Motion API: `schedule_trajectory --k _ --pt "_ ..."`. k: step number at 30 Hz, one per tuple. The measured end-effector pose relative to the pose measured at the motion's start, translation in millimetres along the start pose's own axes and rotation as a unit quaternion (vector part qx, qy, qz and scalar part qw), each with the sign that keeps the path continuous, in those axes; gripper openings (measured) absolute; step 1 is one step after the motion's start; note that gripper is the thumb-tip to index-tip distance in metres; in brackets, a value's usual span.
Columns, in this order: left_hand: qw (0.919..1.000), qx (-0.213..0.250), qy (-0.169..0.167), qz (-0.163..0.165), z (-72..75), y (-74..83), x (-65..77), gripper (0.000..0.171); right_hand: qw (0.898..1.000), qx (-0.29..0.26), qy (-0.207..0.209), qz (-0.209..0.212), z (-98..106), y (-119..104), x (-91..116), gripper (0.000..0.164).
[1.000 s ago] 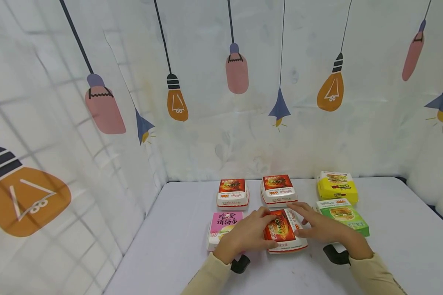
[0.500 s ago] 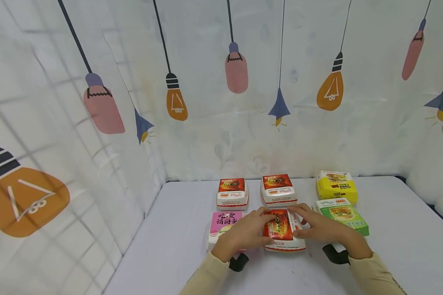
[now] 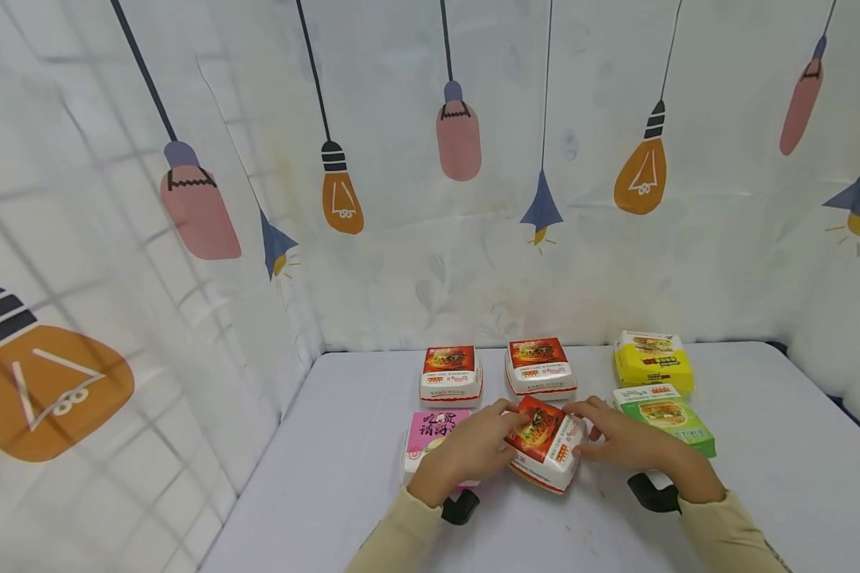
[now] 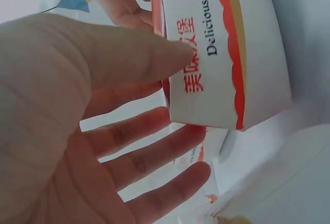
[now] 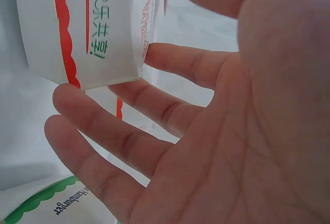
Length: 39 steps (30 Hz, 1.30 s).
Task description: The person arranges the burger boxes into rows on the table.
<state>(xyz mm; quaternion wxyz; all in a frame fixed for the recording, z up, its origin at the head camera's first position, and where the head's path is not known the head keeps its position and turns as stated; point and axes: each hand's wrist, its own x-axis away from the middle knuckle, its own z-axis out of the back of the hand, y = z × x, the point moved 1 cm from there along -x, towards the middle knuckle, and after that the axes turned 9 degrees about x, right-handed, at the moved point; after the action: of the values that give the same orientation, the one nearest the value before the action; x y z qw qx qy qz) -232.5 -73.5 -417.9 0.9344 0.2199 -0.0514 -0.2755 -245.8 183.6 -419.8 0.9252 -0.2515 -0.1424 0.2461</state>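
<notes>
Both hands hold a white and red hamburger box (image 3: 545, 446) between them, turned slantwise with its burger picture up. My left hand (image 3: 469, 450) grips its left side, thumb over the front face with the printed "Delicious Ham" lettering in the left wrist view, other fingers spread beyond the corner. At the opposite side, my right hand (image 3: 623, 440) has fingertips along the box's edge; in the right wrist view its fingers (image 5: 180, 64) lie at the white wall with green lettering. A pink-topped burger box (image 3: 428, 430) stands partly hidden behind the left hand.
Two more red-topped burger boxes stand in the back row, one left (image 3: 451, 386) and one right (image 3: 541, 378). A yellow box (image 3: 662, 374) sits behind a green one (image 3: 691, 434), right of the hands. The white table (image 3: 315, 493) meets a lamp-patterned curtain (image 3: 401, 278).
The hamburger box between the hands has turned clockwise, its front left edge now higher in view. Both hands have shifted only slightly. The surrounding boxes have stayed put.
</notes>
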Motion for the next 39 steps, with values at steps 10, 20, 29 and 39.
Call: schedule_trajectory --k 10,20,29,39 --pt "0.9988 -0.02 0.045 0.004 0.4 -3.2 -1.0 0.039 1.0 0.009 0.012 -0.002 0.2 1.8 -0.1 0.054" --pt "0.9971 -0.042 0.062 -0.014 -2.1 -4.3 -1.6 0.037 1.0 0.003 0.01 -0.023 2.2 -0.8 0.4 0.043" --pt "0.9989 -0.025 0.04 -0.006 -2.6 -2.3 -2.6 0.046 1.0 0.001 0.006 -0.029 0.6 2.3 -1.1 0.053" --pt "0.9996 -0.022 0.014 -0.008 -5.1 -1.2 -2.2 0.066 0.999 -0.025 0.004 -0.031 0.3 3.0 -0.7 0.08"
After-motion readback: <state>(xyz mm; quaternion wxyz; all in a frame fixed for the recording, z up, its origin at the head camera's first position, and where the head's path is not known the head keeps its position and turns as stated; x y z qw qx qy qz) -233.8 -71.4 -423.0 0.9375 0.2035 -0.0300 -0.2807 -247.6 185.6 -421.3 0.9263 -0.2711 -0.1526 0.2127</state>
